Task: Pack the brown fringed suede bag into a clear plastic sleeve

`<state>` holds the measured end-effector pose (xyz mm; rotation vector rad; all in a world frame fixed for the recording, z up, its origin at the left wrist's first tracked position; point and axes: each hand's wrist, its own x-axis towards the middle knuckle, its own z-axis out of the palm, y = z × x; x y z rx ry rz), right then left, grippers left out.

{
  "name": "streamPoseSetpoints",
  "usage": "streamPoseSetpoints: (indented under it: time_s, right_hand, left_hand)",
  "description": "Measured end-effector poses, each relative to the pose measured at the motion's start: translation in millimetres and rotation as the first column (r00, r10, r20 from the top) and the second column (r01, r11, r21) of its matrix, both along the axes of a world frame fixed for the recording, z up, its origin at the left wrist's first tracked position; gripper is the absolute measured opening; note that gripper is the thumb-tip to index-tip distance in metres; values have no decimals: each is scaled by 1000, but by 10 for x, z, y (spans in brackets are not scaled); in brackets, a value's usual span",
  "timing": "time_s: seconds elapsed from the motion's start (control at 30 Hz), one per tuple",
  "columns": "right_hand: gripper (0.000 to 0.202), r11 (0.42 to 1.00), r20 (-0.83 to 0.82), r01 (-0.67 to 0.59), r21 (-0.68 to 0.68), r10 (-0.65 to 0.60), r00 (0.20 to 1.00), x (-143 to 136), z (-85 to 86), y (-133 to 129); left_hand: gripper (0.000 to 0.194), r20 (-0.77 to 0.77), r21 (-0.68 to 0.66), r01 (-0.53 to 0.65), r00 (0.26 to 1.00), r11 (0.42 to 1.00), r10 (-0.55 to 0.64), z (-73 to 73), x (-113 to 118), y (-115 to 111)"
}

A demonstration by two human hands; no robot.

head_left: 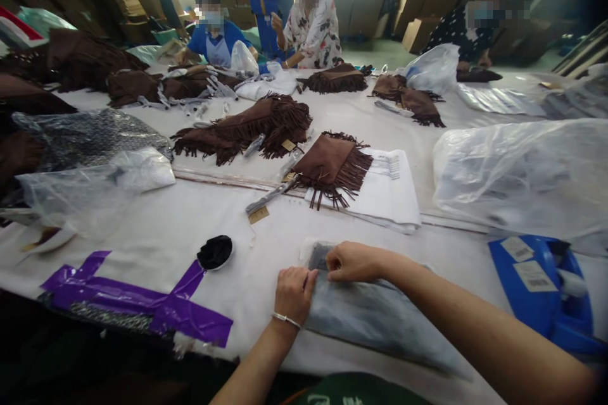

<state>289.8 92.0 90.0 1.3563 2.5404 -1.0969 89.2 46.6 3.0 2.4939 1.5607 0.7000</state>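
Note:
A clear plastic bag [380,323] with something dark grey inside lies flat on the white-covered table in front of me. At the bag's left edge, my left hand [292,294] is closed, with its thumb towards the bag; a bracelet circles that wrist. My right hand [355,261] rests on the upper part of the bag, its fingers curled in and pinching at the plastic. What lies under the fingertips is largely hidden. Beyond the hands, a brown fringed bag [327,161] sits on folded white sheets [394,196], with a wrapped strap and a tan tag beside it.
A blue tape dispenser [541,285] stands at right, below a heap of clear plastic bags [522,171]. Purple tape [142,300] runs along the table's front edge, near a small dish of black material [215,252]. More brown fringed bags [247,126] lie farther back; several people work across the table.

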Motion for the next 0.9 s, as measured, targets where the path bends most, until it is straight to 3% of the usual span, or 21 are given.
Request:
streamPoseSetpoints:
  time_s: [0.13, 0.27, 0.37, 0.5, 0.63, 0.73, 0.83, 0.9]
  right_hand:
    - [16, 998, 158, -25, 49, 17, 987, -264, -87, 74]
    - [25, 998, 230, 39, 44, -48, 972, -405, -206, 123]
    - [32, 995, 201, 92, 29, -96, 975, -360, -249, 181]
    - [25, 991, 58, 133, -22, -132, 990, -101, -222, 185]
    - [29, 977, -122, 194, -91, -204, 971, 162, -195, -61]
    - [29, 947, -226, 306, -96, -320, 920, 210, -227, -335]
    - [22, 911, -288, 410, 36, -384, 878, 174, -233, -523]
    - [19, 896, -249, 405, 182, -356, 900, 159, -175, -571]
  left_hand:
    - [32, 29, 13, 11, 1000, 1000, -11, -26, -9, -1]
    - [31, 55, 17, 25, 998, 1000, -26, -27, -15, 0]
    - [30, 76, 14, 26, 997, 1000, -27, -35, -21, 2]
    - [32, 83, 11, 1, 997, 1000, -2, -60, -28, 5]
    - [32, 79, 11, -11, 997, 1000, 10, -65, -23, 4]
    - [31, 73, -9, -10, 997, 1000, 10, -50, -17, 2]
    - [31, 65, -21, -7, 998, 1000, 9, -36, -15, -2]
    - [31, 61, -15, -11, 998, 1000, 12, -31, -16, -8]
